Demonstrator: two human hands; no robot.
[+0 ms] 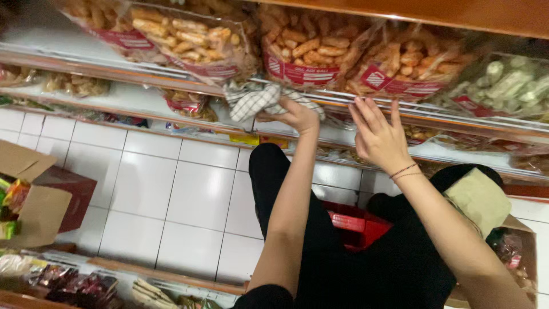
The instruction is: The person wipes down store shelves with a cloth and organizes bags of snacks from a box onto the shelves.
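My left hand [295, 116] is closed on a white checked cloth [255, 100] and presses it against the front edge of a white store shelf [137, 97]. My right hand [378, 135] is spread open, fingertips touching the shelf's front rail just below a clear bag of tan finger-shaped snacks [409, 66]. A thin cord bracelet circles the right wrist. More clear bags of the same kind of snack [189, 40] fill the shelf above both hands.
A white tiled floor [189, 200] lies below. An open cardboard box [34, 200] with packets stands at left. A red basket [357, 226] sits between my legs. A lower shelf of packaged snacks [86, 280] runs along the bottom left.
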